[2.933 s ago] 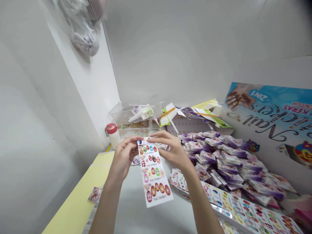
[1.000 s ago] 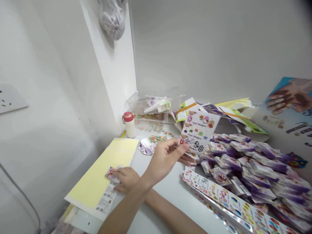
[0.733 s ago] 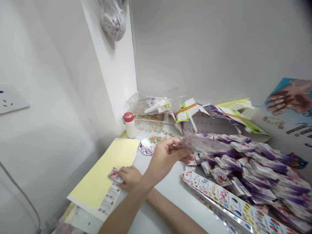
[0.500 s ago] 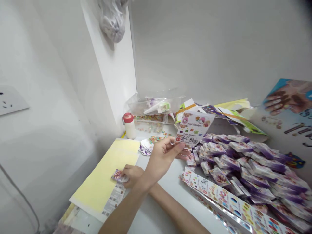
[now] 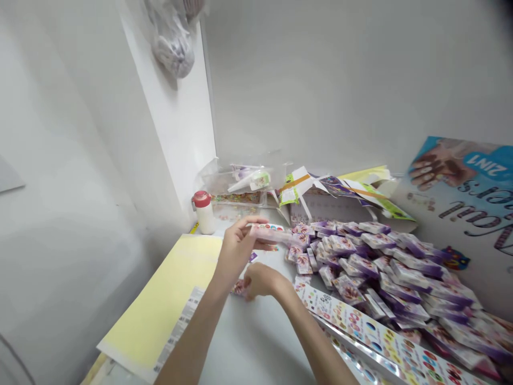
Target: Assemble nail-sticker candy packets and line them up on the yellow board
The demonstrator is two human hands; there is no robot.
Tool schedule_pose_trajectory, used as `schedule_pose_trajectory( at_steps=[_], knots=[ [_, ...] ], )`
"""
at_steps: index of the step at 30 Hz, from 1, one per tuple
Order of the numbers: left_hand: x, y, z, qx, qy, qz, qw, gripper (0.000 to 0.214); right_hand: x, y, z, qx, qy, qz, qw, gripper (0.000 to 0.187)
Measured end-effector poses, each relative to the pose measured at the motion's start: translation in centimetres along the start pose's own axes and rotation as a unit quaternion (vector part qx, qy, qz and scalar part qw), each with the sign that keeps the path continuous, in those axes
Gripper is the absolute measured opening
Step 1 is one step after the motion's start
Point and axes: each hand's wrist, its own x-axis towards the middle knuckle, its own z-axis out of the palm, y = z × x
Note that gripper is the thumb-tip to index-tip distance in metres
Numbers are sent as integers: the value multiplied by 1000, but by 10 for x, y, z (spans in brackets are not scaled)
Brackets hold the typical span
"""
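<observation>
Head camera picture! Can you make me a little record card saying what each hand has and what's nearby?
Left hand: holds a nail sticker sheet, seen nearly edge-on
Right hand: resting at a small sticker packet
Nearest pile: purple-and-white packets
Also on the table: yellow paper sheet, red-capped bottle

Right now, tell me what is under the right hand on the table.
A small printed packet pokes out from beneath the right hand, on the white tabletop. The hand covers most of the packet, so its full shape and print cannot be seen.
</observation>
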Motion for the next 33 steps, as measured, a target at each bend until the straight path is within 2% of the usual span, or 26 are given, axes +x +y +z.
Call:
schedule_pose_trajectory(
  at_steps=[2,4,7,10,12,14,17,21,27,33],
  knots=[
    [4,-3,-2,4,10,-18,1000,25,0,2,-10,-9,-39,26,999,27],
    [8,-6,-4,11,19,-29,999,25,-1,2,-25,-9,-27,48,998,28],
    [11,-9,-6,11,44,-15,999,28,-8,-2,-56,42,76,64,994,27],
    [13,-11,-7,6,50,-12,999,37,-23,-12,-85,175,171,35,969,21],
    [13,-12,-7,11,40,-21,999,29,-34,-21,-100,258,209,9,943,18],
    [13,-13,-5,13,39,-21,999,23,-42,-29,-109,301,225,-2,927,27],
    [12,-13,-2,20,25,-14,999,26,-46,-32,-113,323,217,4,921,42],
    [11,-14,0,45,5,1,999,26,-42,-25,-110,329,219,27,918,47],
    [8,-12,0,68,-37,-8,997,29,-43,-20,-114,296,215,36,930,32],
    [10,-9,-2,29,4,-23,999,26,-43,-23,-113,270,192,-21,943,23]
  ],
)
